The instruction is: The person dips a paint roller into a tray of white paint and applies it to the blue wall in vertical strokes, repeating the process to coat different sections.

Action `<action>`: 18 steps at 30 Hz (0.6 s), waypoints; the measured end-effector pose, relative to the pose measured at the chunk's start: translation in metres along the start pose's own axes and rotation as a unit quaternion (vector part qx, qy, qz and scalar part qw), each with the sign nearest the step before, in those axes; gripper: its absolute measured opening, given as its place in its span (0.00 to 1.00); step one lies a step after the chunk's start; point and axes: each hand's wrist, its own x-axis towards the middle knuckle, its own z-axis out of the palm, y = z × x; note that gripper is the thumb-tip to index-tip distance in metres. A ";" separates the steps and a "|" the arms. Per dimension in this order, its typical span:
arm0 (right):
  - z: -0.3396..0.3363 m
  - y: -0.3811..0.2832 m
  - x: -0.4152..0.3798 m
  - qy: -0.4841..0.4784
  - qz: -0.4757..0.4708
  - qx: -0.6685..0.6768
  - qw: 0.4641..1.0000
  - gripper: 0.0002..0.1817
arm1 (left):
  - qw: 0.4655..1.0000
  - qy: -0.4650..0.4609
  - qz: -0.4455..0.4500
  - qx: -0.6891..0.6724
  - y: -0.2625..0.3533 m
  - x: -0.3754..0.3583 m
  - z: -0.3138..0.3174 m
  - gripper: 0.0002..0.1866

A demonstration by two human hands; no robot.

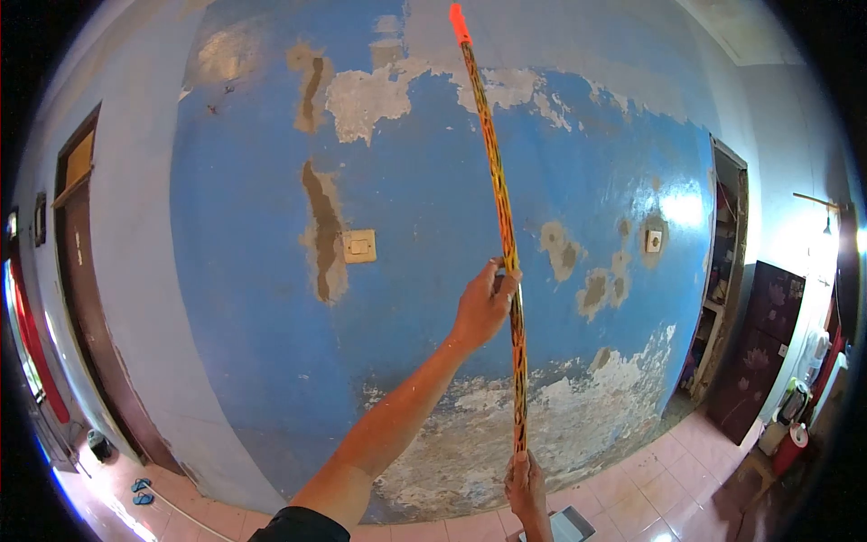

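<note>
Fingers of the left hand (484,305) curl round the middle of a long patterned pole (502,226), thumb on the near side, so the grip is closed on the shaft at about its midpoint; the arm reaches up and forward from the lower middle of the view, elbow nearly straight. The right hand (526,488) closes on the pole's bottom end, low in the view near the tiled floor (668,488), though how tightly its fingers wrap there I cannot tell for certain, as only the back of the hand shows. Held at two well-separated points like this, the pole stands almost upright, leaning slightly leftward at the top, and the wide spacing judged from here gives leverage to steer the far end. That far end carries an orange-red tip (458,22), raised to the upper edge of the blue wall (253,271), close to where the paint has flaked off in pale patches (370,99). The pole stands in front of the wall; whether its tip touches the surface cannot be told. A light switch plate (358,246) sits on the wall left of the upper hand, a second small plate (653,240) to its right. A dark wooden door (86,298) stands at the left edge, an open doorway (722,280) at the right, and a pair of blue sandals (142,491) lies on the floor at lower left.
</note>
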 end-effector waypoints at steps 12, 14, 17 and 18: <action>-0.053 0.193 -0.077 0.012 -0.023 -0.265 0.964 0.21 | 0.973 -0.151 -0.106 0.141 -0.064 -0.198 0.039 0.27; -0.057 0.219 -0.092 0.023 0.109 -0.225 0.968 0.20 | 0.963 -0.199 -0.143 0.113 -0.072 -0.230 0.047 0.27; -0.059 0.255 -0.120 0.138 -0.243 -0.212 0.937 0.21 | 0.941 -0.247 -0.206 0.107 -0.078 -0.273 0.059 0.28; -0.068 0.278 -0.128 0.098 -0.166 -0.304 0.933 0.18 | 0.940 -0.248 -0.209 0.107 -0.076 -0.286 0.062 0.28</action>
